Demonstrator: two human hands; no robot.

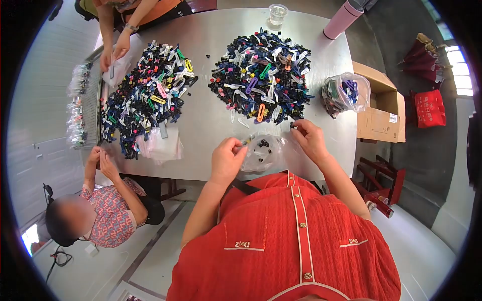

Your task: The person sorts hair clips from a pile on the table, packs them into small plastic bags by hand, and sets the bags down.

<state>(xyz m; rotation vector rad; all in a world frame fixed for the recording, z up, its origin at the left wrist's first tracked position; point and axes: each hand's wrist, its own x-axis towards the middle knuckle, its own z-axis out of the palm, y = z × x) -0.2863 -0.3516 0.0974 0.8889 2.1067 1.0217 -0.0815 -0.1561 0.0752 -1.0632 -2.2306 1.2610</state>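
In front of me on the metal table lies a clear plastic bag [263, 156] with several small black pieces inside. My left hand [227, 159] is closed at the bag's left edge, its fingertips pinching the plastic. To the right of the bag, my right hand [310, 142] is closed in a pinch on a small black hair clip [292, 125], at the near edge of a large pile of hair clips [261, 75]. The pile mixes black, white, dark blue and brightly coloured clips. A few white clips lie loose between the pile and the bag.
A second clip pile [148, 95] spreads at left, with a stack of plastic bags [160, 146] by it. A filled bag [346, 94], pink bottle [343, 20] and water cup [277, 15] stand on the table; a cardboard box [379, 123] is at right. Two co-workers' hands work at left.
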